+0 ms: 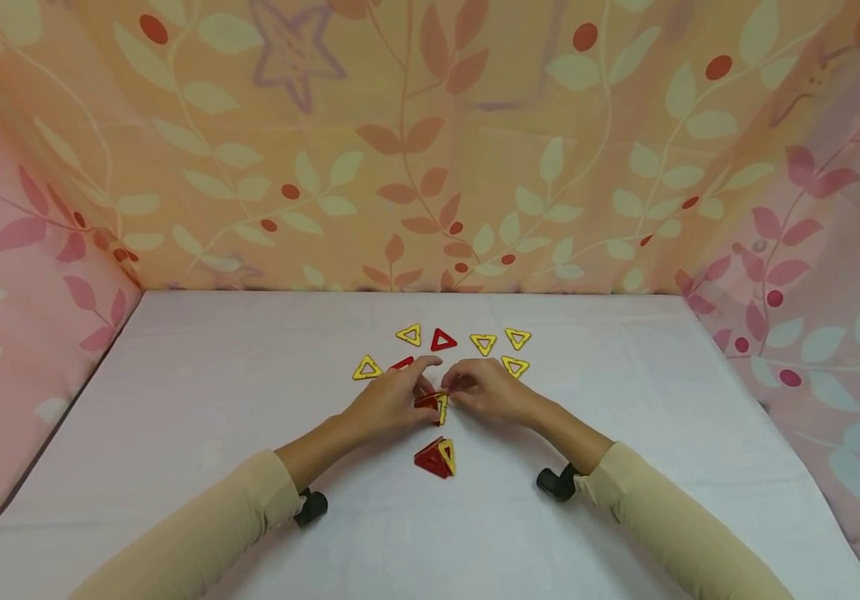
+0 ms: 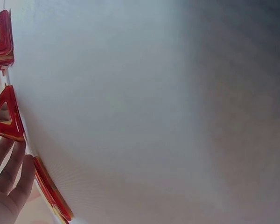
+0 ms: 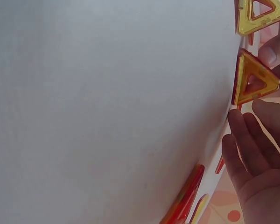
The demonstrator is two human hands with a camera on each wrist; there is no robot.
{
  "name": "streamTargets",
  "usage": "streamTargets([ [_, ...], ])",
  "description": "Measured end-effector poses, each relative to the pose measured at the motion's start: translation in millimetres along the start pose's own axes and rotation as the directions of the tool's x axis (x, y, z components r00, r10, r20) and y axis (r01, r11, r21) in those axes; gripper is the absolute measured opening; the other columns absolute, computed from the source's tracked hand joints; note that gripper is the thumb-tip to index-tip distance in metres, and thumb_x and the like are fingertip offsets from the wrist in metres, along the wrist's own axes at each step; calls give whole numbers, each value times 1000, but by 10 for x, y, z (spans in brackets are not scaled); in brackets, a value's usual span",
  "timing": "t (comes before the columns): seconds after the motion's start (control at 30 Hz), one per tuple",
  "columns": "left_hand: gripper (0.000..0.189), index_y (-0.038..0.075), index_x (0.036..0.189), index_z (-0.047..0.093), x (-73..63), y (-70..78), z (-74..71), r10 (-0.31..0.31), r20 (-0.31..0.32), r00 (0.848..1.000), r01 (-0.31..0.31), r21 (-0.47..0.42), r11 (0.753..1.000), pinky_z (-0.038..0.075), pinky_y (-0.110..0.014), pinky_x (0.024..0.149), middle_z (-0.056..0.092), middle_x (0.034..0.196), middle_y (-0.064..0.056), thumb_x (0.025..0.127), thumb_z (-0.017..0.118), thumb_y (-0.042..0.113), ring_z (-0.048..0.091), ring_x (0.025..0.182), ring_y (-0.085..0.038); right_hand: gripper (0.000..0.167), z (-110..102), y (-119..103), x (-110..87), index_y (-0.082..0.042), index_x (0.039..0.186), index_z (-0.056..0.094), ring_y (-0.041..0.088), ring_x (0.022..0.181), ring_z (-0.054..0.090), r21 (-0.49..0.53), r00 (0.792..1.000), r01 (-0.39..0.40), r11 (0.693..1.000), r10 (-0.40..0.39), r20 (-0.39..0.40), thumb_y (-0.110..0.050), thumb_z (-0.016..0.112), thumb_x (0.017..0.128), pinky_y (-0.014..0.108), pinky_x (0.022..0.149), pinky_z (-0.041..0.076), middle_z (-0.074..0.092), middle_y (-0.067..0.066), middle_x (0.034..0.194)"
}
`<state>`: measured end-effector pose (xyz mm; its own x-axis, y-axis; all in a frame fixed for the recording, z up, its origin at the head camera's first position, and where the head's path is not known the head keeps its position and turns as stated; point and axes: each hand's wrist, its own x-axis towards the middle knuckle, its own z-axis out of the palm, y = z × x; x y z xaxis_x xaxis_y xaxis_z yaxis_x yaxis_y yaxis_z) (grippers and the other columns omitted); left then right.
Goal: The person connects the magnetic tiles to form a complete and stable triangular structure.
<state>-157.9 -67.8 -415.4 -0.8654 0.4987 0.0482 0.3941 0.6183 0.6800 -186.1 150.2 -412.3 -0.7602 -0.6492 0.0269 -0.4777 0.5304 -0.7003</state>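
Note:
My left hand (image 1: 397, 395) grips a small group of red and yellow triangular magnetic tiles (image 1: 441, 408), joined at an angle and standing on the table. From the other side my right hand (image 1: 492, 390) meets them, its fingertips at the yellow tile's edge. In the right wrist view, the yellow face (image 3: 246, 93) leans against a red one, and the right fingers (image 3: 245, 149) are loosely bent just beside it. The left wrist view has the red face (image 2: 15, 116) above the left fingers (image 2: 24, 179). Nearer the body stands a red and yellow pyramid of tiles (image 1: 430, 460).
Beyond the hands lie loose triangular tiles: several yellow ones, such as a yellow tile (image 1: 367, 367) at left and another yellow tile (image 1: 517, 337) at right, plus a red tile (image 1: 442, 339). One more red tile (image 1: 402, 363) is partly behind the left hand. Patterned curtains (image 1: 430, 167) enclose the white table (image 1: 212, 400).

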Motion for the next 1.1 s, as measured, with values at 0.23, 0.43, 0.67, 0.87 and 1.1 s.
streamTargets([
  [0.23,70,12,142,49,-17,-7,-16,-14,14,1000,14,18,1000,53,-32,82,68,96,4,81,83,13,64,89,-10,20,-175,72,-94,-3,111,71,16,97,65,-28,998,-53,998,52,-36,-2,69,91,36,91,54,72,6,106],
  [0.43,68,14,143,48,-21,-7,-15,-30,29,999,29,30,999,53,-28,82,66,98,4,83,81,9,62,90,-11,20,-389,227,-194,0,112,70,23,100,65,-27,991,-93,995,90,-97,-2,68,91,43,89,54,71,10,107],
  [0.67,68,15,143,48,-39,-10,7,-26,25,999,25,42,999,53,-28,82,66,98,4,83,81,10,61,90,-11,23,-574,427,-327,1,111,69,29,104,64,-37,974,-169,985,161,-162,-1,70,89,47,89,53,71,13,108],
  [0.87,68,15,143,48,-46,-13,12,-27,23,999,26,42,999,53,-27,82,65,98,4,83,81,10,61,90,-11,24,-635,556,-403,3,111,69,31,103,64,-47,970,-163,986,151,-190,2,69,87,48,88,53,70,15,108],
  [1.1,68,14,143,48,-53,-20,10,-21,18,1000,20,35,999,52,-27,82,65,98,5,84,80,10,60,90,-11,30,-633,647,-420,3,115,68,30,105,63,-74,973,-173,982,159,-168,7,68,85,49,91,52,70,14,110],
])
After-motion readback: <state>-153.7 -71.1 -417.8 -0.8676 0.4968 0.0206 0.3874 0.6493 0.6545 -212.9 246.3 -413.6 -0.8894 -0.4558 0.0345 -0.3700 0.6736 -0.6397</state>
